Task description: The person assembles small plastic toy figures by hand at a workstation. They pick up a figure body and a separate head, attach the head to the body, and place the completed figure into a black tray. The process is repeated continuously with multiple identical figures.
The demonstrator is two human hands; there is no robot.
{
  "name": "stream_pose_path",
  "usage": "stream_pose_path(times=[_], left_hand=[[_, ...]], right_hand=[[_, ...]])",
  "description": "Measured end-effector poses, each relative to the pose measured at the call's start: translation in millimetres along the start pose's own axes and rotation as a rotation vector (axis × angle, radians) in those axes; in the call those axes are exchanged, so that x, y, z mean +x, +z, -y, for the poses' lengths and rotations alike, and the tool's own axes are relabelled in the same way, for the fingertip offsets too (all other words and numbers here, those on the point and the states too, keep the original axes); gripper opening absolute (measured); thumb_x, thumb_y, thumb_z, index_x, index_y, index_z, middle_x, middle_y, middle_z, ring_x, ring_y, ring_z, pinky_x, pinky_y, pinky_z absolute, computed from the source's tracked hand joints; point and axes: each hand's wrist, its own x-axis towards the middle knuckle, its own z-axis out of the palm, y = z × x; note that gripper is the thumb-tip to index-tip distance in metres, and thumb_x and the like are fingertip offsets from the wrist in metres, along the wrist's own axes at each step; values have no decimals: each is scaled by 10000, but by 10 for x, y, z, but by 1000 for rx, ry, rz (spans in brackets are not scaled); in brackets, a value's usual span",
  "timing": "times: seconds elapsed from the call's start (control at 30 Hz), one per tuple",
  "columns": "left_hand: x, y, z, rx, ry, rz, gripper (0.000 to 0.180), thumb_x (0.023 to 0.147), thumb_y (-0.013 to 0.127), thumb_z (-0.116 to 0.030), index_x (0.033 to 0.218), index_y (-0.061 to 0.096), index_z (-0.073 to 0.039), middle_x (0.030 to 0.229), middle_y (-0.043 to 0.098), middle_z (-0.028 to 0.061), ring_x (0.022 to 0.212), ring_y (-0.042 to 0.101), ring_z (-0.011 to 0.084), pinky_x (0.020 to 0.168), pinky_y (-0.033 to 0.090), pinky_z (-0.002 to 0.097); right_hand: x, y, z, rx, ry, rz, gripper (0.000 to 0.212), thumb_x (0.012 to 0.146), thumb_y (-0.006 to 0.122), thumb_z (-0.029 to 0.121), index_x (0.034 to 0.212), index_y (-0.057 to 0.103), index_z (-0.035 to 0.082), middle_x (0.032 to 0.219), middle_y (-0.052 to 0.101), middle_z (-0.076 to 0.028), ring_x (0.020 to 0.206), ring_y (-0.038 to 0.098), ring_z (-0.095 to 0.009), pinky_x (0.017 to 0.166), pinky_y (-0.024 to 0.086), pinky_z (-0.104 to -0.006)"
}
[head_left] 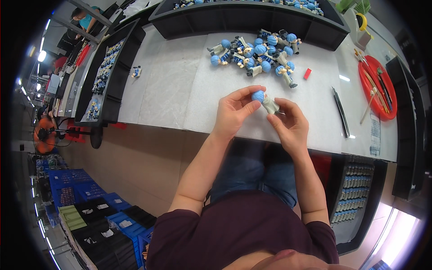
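Between my two hands is a small figurine [270, 105] with blue hair and a pale grey-white body, held above the table's near edge. My left hand [235, 110] pinches its blue head between thumb and fingers. My right hand [290, 123] closes its thumb and fingers on the lower end of the body. Beyond my hands lies a loose pile of similar blue-haired figurines [262, 51], some in dark blue and white. A small red block [307, 74] rests to the right of the pile.
A black tray of figurines [249, 21] stands at the back, another black tray [118, 85] at left. On the right are a dark pen-like tool [340, 112], a red oval dish [365, 81] with brushes, and a tray with rows of figurines [333, 227] below the table. One figurine [136, 71] lies alone at left.
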Motion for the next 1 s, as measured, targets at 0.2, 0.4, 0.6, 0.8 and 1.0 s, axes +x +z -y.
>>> stream_pose_path(times=[0.2, 0.4, 0.6, 0.8, 1.0], left_hand=[[-5, -6, 1, -5, 3, -8, 309, 769, 561, 73, 1077, 543, 48, 1073, 583, 145, 984, 567, 183, 876, 442, 298], [-5, -22, 21, -6, 12, 0, 305, 757, 549, 90, 1060, 544, 57, 1065, 583, 148, 993, 568, 204, 884, 442, 312], [0, -27, 23, -7, 10, 11, 310, 752, 544, 95, 1060, 539, 58, 1064, 582, 147, 1002, 565, 211, 889, 442, 316], [-11, -19, 10, -4, 15, 16, 326, 752, 550, 97, 1074, 533, 52, 1077, 574, 149, 1011, 557, 204, 891, 438, 311], [-11, 83, 9, 84, 16, 80, 347, 755, 579, 84, 1092, 507, 37, 1082, 568, 150, 985, 555, 183, 860, 455, 292]], right_hand=[[-9, 1, -5, -27, 0, 8, 397, 760, 654, 19, 1117, 490, -41, 1037, 544, -112, 934, 550, -155, 841, 455, -290], [-7, 13, -10, -47, -20, 13, 401, 753, 654, 14, 1115, 489, -43, 1043, 542, -115, 939, 548, -156, 844, 453, -289], [-9, 4, -16, -45, -12, 20, 421, 747, 661, 22, 1124, 482, -40, 1046, 541, -118, 943, 549, -160, 842, 456, -293], [0, 5, -5, -28, 5, 4, 424, 745, 653, 15, 1127, 477, -39, 1053, 539, -121, 943, 553, -164, 841, 461, -302], [-4, -24, -50, -13, 7, -22, 416, 742, 642, 15, 1122, 481, -37, 1070, 535, -120, 980, 547, -180, 846, 458, -302]])
